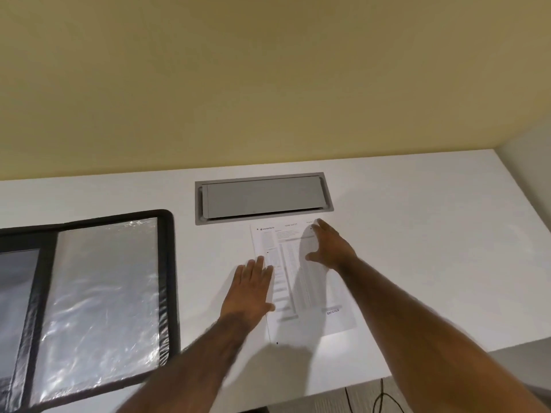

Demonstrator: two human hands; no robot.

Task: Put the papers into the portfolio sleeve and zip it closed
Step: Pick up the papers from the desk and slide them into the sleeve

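Printed white papers [301, 281] lie flat on the white desk, right of centre. My left hand [252, 289] rests flat on their left edge, fingers spread. Over the papers' upper right part is my right hand [329, 247], fingers apart, fingertips near the top corner. The black portfolio [98, 293] lies open at the left, its clear plastic sleeve facing up, a black zipper border around it. The portfolio's left half runs out of view.
A grey metal cable hatch [264, 199] is set into the desk [432, 234] just behind the papers. A yellow wall rises behind. The desk's front edge runs at lower right, with black cables [378, 397] on the floor below.
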